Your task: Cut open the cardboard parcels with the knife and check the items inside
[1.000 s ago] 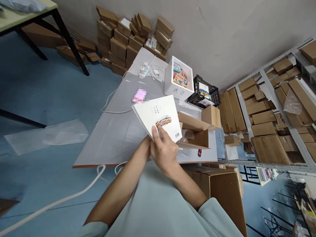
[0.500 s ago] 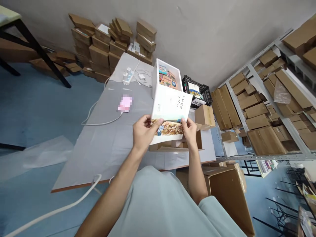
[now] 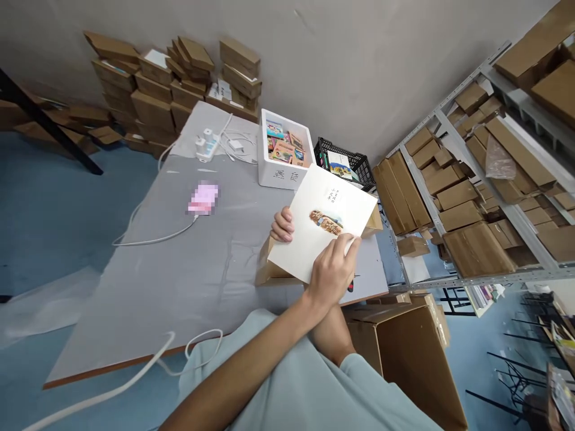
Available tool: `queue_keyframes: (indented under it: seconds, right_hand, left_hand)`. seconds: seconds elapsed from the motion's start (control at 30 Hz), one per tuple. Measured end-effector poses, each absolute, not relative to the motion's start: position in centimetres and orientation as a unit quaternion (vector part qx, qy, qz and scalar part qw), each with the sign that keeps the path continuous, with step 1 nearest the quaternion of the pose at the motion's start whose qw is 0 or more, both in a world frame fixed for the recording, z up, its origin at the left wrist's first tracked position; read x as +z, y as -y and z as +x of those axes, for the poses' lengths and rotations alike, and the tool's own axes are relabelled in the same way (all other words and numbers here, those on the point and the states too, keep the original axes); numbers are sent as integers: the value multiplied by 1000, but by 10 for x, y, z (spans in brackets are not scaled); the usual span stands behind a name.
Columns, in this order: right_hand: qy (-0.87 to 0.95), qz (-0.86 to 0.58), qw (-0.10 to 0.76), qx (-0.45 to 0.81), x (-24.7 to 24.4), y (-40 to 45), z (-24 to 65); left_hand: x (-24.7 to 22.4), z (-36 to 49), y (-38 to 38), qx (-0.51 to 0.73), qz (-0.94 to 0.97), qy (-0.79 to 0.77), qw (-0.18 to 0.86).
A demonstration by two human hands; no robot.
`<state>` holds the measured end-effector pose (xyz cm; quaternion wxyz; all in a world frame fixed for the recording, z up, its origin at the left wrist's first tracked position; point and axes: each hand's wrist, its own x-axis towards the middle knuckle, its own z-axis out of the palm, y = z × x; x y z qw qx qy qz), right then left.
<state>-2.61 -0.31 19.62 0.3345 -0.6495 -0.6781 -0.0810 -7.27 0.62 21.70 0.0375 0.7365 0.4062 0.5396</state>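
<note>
A thin white picture book (image 3: 305, 239) is held up in front of me, showing a page with Chinese characters and a small painted scene. My left hand (image 3: 333, 269) reaches across and grips the book's lower right edge with bent fingers. Crossing under the left forearm, my right arm passes behind the book. Only the fingers of my right hand (image 3: 283, 225) show, curled round the left edge; its palm and thumb are hidden. Under the book is a cardboard box (image 3: 266, 272), mostly covered by it.
On the grey-covered table (image 3: 179, 299) are a white bin (image 3: 281, 176) of colourful boxes, a black crate (image 3: 366, 170), a pink phone-like blurred item (image 3: 203, 197) on a cable and a power strip (image 3: 207, 147). A large open carton (image 3: 417, 359) stands at right, near shelves (image 3: 438, 203).
The book has tilted and shows a page with a smaller picture instead of the cover. My left hand has crossed to its right side; my right hand has gone behind it to the left edge.
</note>
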Motion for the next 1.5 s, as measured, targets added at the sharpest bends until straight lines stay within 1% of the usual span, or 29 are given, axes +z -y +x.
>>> queue_keyframes:
  seconds: [0.1,0.17,0.27,0.3,0.33,0.37,0.43,0.47,0.5,0.53,0.57,0.63,0.7,0.77,0.87,0.93,1.03,1.1,1.13,1.2,1.27,1.33,1.43,1.5]
  right_hand:
    - [679,-638,361,-28,194,-4,-16]
    - [706,-617,347,-18,191,-21,-11]
    - [753,-578,313,-19,188,-61,-6]
    - [760,-569,315,-10,187,-74,-5]
    - [756,-562,335,25,186,-84,-2]
    - [740,-554,371,89,184,-90,1]
    - [663,-524,455,281,180,-94,9]
    - [612,-499,483,378,178,-92,14]
    - [568,-478,498,449,177,-89,17]
    - [543,-467,502,484,176,-85,20]
    - [534,-465,505,494,175,-81,21]
    - [538,-475,514,469,176,-73,21]
    - [552,-497,522,421,180,-65,17]
    - [580,-524,515,352,185,-56,11]
    - [657,-547,473,212,189,-38,-2]
    - [709,-543,429,134,189,-25,-14]
    - [761,-534,359,87,187,-11,-27]
    - [791,-508,326,105,189,-8,-23]
    - [800,-490,325,121,190,-9,-16]
    - [784,-480,365,148,194,-17,8]
    - [713,-522,435,174,197,-31,39]
    - [635,-557,472,250,196,-44,66]
    - [588,-546,457,384,187,-53,83]
    - [587,-545,442,405,179,-51,79]
  left_hand:
    - [222,-67,-2,557,733,-382,85]
    - [231,-71,4,571,717,-379,129]
    - [243,-99,3,603,650,-421,191]
    - [244,-114,-2,615,617,-444,209]
    - [242,-130,-11,625,578,-472,228]
    - [237,-147,-23,636,533,-499,250]
    - [220,-175,-52,650,455,-528,303]
    - [208,-184,-67,651,421,-532,342]
    - [195,-190,-80,646,386,-538,379]
    - [183,-192,-90,640,358,-547,404]
    - [172,-190,-96,629,351,-553,419]
    - [159,-180,-99,612,360,-552,437]
    - [158,-165,-92,608,390,-542,430]
    - [169,-151,-81,612,420,-512,432]
    - [194,-135,-64,601,455,-415,509]
    - [208,-126,-56,605,436,-377,550]
    - [215,-121,-52,647,336,-389,564]
    - [208,-125,-55,657,284,-389,579]
    - [202,-129,-58,656,273,-388,587]
    - [188,-143,-63,644,263,-388,604]
    - [172,-159,-68,622,254,-400,624]
    - [160,-173,-69,597,244,-425,635]
    - [152,-184,-66,554,252,-445,656]
    - [156,-182,-63,529,270,-437,676]
